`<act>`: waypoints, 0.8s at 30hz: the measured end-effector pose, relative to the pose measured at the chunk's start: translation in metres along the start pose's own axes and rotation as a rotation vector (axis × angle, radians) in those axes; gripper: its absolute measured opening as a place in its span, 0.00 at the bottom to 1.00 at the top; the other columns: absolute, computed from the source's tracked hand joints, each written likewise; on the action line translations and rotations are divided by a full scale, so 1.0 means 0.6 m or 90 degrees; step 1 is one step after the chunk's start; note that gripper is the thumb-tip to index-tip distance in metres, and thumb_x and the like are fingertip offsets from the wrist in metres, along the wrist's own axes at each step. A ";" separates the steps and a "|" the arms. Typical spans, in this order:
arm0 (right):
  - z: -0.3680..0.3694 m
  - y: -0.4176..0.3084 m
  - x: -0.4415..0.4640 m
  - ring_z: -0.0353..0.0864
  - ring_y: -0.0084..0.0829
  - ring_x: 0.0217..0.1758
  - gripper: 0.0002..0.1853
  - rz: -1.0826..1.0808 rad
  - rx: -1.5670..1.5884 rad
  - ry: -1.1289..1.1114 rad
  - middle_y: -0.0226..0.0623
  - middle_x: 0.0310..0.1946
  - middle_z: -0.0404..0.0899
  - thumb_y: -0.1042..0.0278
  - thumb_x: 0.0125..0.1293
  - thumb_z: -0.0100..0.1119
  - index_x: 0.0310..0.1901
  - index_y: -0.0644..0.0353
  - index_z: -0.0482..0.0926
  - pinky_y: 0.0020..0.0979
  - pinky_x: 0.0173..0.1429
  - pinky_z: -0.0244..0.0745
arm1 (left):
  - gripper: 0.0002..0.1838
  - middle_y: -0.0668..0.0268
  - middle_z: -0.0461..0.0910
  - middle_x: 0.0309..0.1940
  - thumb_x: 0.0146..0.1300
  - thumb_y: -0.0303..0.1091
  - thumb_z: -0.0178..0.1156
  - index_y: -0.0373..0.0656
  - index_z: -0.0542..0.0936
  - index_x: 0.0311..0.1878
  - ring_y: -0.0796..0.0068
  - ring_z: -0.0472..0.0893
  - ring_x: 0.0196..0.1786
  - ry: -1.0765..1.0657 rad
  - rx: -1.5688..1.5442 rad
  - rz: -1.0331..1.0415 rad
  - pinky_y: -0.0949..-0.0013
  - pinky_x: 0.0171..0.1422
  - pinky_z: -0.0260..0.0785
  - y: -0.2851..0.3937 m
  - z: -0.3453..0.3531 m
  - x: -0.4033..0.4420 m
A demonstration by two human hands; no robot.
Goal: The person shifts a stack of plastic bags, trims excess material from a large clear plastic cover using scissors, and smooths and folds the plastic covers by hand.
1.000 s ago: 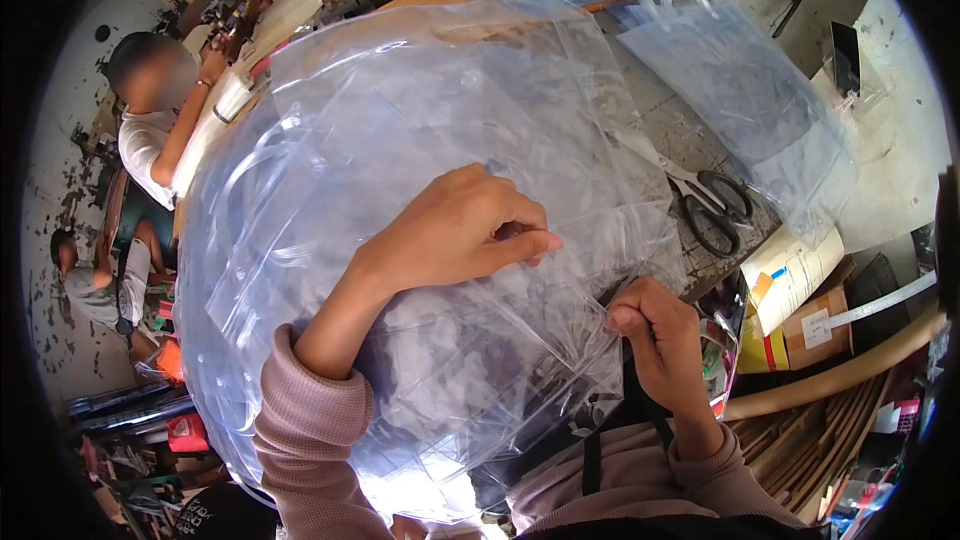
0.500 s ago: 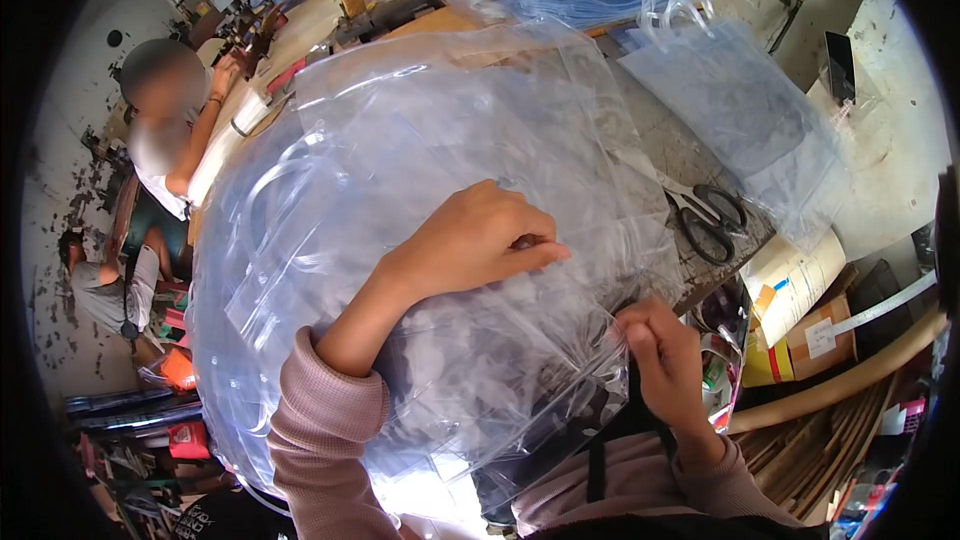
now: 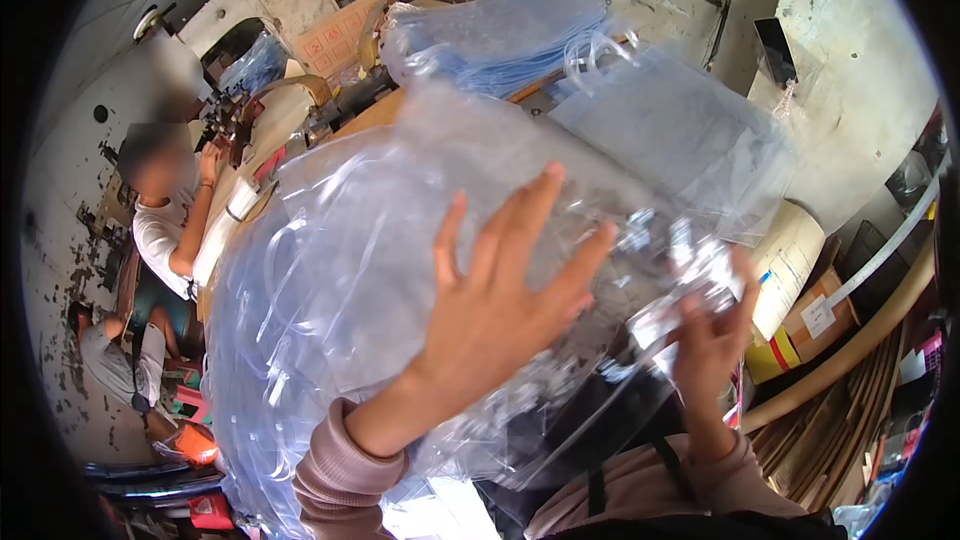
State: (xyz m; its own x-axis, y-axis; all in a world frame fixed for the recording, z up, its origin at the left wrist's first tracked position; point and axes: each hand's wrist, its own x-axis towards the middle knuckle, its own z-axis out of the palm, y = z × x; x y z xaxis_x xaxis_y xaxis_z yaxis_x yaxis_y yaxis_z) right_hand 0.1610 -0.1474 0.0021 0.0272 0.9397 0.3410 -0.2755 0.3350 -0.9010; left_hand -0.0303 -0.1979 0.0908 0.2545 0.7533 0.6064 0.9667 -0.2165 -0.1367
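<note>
My left hand (image 3: 490, 310) is spread above or on a clear plastic bag (image 3: 480, 130), fingers apart and smeared by motion. At the right, my right hand (image 3: 712, 345) is closed on the crumpled, shiny edge of that bag, lifting it off the table. Beneath and to the left lies a large heap of clear plastic bags (image 3: 300, 310) with tube-like handles. Another clear bag with handles (image 3: 680, 130) lies flat behind my right hand. The scissors do not show; the lifted plastic covers that area.
A thick stack of bluish plastic bags (image 3: 510, 35) stands at the back. A phone (image 3: 774, 52) is against the right wall. A cardboard box (image 3: 818, 312) and a long tan tube (image 3: 850, 375) are at right. One co-worker (image 3: 165, 210) sits at the left, another person (image 3: 120, 360) nearer.
My left hand has opened from a loose curl. My right hand has moved up and right, pulling the bag's edge along, and the scissors have gone from sight. The view has tilted up.
</note>
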 end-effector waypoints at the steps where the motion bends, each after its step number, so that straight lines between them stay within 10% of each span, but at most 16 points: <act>1: -0.013 -0.016 0.030 0.78 0.20 0.23 0.30 -0.029 -0.048 0.074 0.44 0.42 0.78 0.80 0.62 0.54 0.65 0.59 0.58 0.16 0.16 0.64 | 0.28 0.50 0.59 0.65 0.55 0.49 0.63 0.55 0.71 0.60 0.54 0.66 0.62 -0.024 -0.020 0.014 0.40 0.65 0.50 0.007 0.013 -0.011; 6: -0.098 -0.100 0.216 0.81 0.20 0.32 0.23 -0.156 -0.165 0.173 0.41 0.43 0.78 0.72 0.68 0.52 0.63 0.60 0.63 0.16 0.22 0.65 | 0.36 0.42 0.50 0.70 0.57 0.58 0.56 0.55 0.64 0.68 0.46 0.58 0.69 -0.178 -0.027 -0.049 0.32 0.66 0.44 0.011 0.058 -0.062; 10: -0.194 -0.082 0.363 0.74 0.40 0.57 0.25 -0.136 -0.302 0.071 0.53 0.56 0.70 0.61 0.66 0.56 0.62 0.57 0.65 0.37 0.55 0.72 | 0.37 0.45 0.57 0.67 0.58 0.59 0.55 0.52 0.63 0.68 0.49 0.60 0.68 -0.247 -0.043 -0.113 0.32 0.65 0.46 -0.005 0.080 -0.079; 11: -0.247 -0.060 0.393 0.66 0.49 0.63 0.25 -0.383 -0.819 0.053 0.54 0.62 0.64 0.60 0.65 0.57 0.62 0.56 0.66 0.41 0.61 0.67 | 0.37 0.47 0.61 0.65 0.58 0.57 0.56 0.50 0.64 0.67 0.51 0.62 0.67 -0.252 -0.028 -0.099 0.35 0.66 0.48 -0.005 0.073 -0.073; 12: -0.236 -0.055 0.370 0.56 0.43 0.71 0.26 -0.447 -0.914 0.066 0.42 0.65 0.63 0.64 0.64 0.57 0.64 0.54 0.65 0.42 0.63 0.66 | 0.36 0.50 0.65 0.63 0.58 0.56 0.56 0.49 0.65 0.67 0.53 0.64 0.66 -0.260 -0.014 -0.086 0.39 0.66 0.51 -0.004 0.069 -0.070; 18: -0.034 -0.090 0.128 0.67 0.48 0.64 0.28 -0.281 -0.616 -0.399 0.50 0.65 0.60 0.69 0.51 0.70 0.55 0.56 0.73 0.40 0.60 0.69 | 0.24 0.54 0.76 0.52 0.59 0.44 0.60 0.45 0.74 0.57 0.55 0.76 0.52 -0.288 -0.123 -0.008 0.61 0.53 0.70 -0.032 0.037 -0.062; 24: 0.046 -0.029 0.058 0.70 0.49 0.59 0.23 -0.282 -0.381 -0.607 0.47 0.63 0.62 0.65 0.53 0.68 0.51 0.58 0.74 0.39 0.58 0.71 | 0.07 0.60 0.80 0.37 0.55 0.33 0.61 0.42 0.80 0.36 0.59 0.79 0.38 -0.338 -0.363 -0.051 0.61 0.40 0.71 -0.102 0.029 -0.049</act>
State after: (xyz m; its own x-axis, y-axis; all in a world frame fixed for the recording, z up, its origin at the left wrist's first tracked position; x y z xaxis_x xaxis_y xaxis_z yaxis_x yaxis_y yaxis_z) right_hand 0.1401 -0.1224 0.0368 -0.7819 0.3916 0.4852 0.0733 0.8305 -0.5522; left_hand -0.0962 -0.1961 0.0679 0.3034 0.9451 0.1215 0.8552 -0.3263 0.4027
